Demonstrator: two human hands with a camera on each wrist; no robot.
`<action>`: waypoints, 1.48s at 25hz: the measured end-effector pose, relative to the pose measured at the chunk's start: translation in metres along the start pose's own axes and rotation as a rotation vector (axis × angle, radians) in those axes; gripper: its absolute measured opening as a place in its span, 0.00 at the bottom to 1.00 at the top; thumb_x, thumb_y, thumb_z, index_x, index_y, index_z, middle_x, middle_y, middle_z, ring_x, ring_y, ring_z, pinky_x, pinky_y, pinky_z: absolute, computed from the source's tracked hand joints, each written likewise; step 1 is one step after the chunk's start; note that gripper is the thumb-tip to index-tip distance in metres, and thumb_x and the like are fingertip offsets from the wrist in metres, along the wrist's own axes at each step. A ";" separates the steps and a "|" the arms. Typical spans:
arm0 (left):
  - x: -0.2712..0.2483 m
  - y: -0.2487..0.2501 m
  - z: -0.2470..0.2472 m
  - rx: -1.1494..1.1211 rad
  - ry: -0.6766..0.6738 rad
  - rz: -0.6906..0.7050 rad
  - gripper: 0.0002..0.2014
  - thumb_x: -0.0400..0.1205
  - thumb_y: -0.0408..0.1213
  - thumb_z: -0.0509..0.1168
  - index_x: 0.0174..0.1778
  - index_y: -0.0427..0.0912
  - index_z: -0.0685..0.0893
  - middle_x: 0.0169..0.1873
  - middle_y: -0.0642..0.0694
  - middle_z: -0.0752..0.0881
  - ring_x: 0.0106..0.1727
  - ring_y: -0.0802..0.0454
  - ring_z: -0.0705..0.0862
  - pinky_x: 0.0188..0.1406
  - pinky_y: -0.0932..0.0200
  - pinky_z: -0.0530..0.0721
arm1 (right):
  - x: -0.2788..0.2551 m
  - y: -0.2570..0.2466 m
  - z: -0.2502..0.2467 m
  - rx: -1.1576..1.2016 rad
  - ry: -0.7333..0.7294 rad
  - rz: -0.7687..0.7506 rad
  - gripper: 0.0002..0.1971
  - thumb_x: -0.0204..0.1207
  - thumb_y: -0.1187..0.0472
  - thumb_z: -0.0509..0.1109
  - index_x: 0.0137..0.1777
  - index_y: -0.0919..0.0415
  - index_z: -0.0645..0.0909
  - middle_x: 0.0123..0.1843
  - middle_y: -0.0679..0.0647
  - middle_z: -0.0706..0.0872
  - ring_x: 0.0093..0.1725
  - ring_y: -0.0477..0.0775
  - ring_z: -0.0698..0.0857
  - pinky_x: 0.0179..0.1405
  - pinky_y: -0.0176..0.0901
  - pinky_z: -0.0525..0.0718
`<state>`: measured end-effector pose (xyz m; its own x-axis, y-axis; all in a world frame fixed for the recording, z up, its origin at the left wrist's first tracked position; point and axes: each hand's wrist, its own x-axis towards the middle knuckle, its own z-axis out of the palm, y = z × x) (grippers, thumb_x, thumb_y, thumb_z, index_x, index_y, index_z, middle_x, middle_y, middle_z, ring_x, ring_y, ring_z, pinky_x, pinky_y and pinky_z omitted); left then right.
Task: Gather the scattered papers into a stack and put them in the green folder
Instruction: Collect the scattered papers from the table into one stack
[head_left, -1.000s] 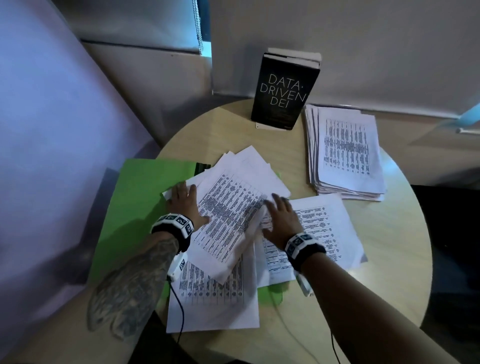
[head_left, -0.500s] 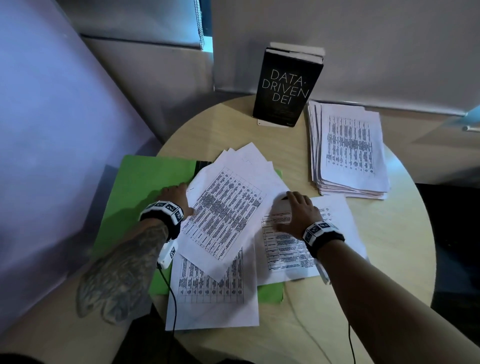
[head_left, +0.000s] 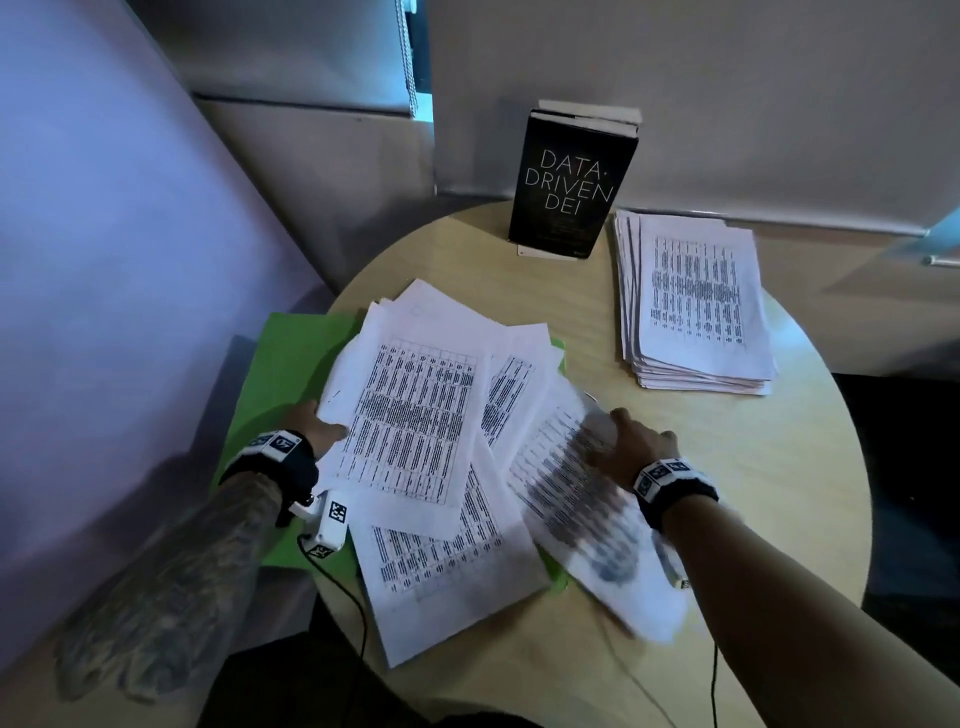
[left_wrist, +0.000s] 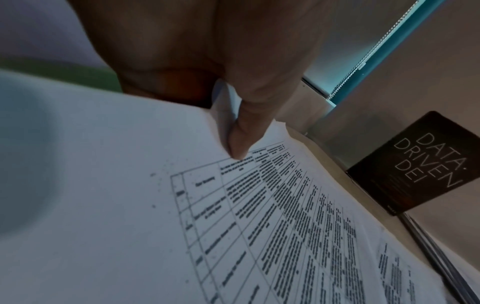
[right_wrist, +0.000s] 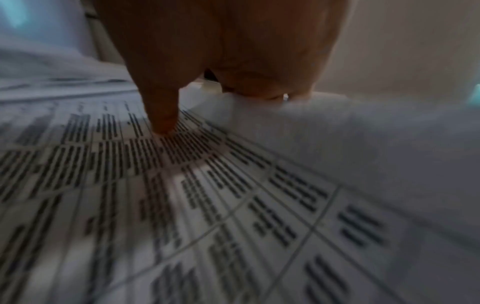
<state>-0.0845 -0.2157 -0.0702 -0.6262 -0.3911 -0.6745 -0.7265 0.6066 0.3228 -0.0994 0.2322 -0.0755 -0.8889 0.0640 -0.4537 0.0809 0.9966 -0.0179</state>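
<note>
Several printed sheets (head_left: 415, 415) lie fanned over the open green folder (head_left: 280, 364) at the table's left. My left hand (head_left: 317, 428) pinches the left edge of the top sheets (left_wrist: 259, 226), thumb (left_wrist: 241, 144) on top and fingers underneath. My right hand (head_left: 631, 444) grips the far edge of a blurred, lifted sheet (head_left: 582, 499) on the right of the pile. In the right wrist view its thumb (right_wrist: 162, 115) presses on the printed face of that sheet (right_wrist: 233, 205), the fingers hidden beneath.
A separate neat stack of printed papers (head_left: 696, 301) lies at the back right of the round wooden table (head_left: 779, 493). A black book (head_left: 571, 182) stands upright at the back edge. Walls close in on the left and behind.
My right hand went from resting flat on the right sheet to gripping its edge and lifting it toward the pile. My left hand slid under the pile's left edge and raised it.
</note>
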 end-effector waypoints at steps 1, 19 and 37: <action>-0.001 -0.008 0.002 -0.034 -0.008 -0.009 0.36 0.78 0.45 0.71 0.79 0.36 0.66 0.76 0.34 0.73 0.71 0.32 0.77 0.71 0.39 0.76 | -0.001 0.002 0.000 0.091 -0.030 0.041 0.26 0.70 0.37 0.68 0.61 0.53 0.72 0.55 0.58 0.88 0.52 0.62 0.87 0.51 0.52 0.79; -0.058 -0.004 0.062 -0.307 -0.003 0.036 0.24 0.79 0.31 0.69 0.72 0.33 0.74 0.66 0.32 0.82 0.62 0.35 0.83 0.63 0.45 0.81 | -0.065 -0.049 0.033 0.587 -0.265 0.077 0.27 0.67 0.54 0.81 0.64 0.63 0.81 0.59 0.60 0.87 0.51 0.58 0.84 0.47 0.44 0.77; -0.125 0.082 0.053 -0.375 0.164 0.476 0.43 0.75 0.51 0.73 0.82 0.42 0.60 0.80 0.41 0.66 0.79 0.41 0.67 0.77 0.46 0.68 | -0.108 0.052 -0.098 1.322 0.644 0.253 0.06 0.71 0.67 0.66 0.45 0.66 0.82 0.33 0.60 0.85 0.26 0.53 0.81 0.25 0.38 0.77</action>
<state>-0.0506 -0.0804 0.0049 -0.9194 -0.2564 -0.2983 -0.3881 0.4681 0.7939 -0.0434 0.2818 0.0596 -0.8023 0.5861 -0.1133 0.2862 0.2111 -0.9346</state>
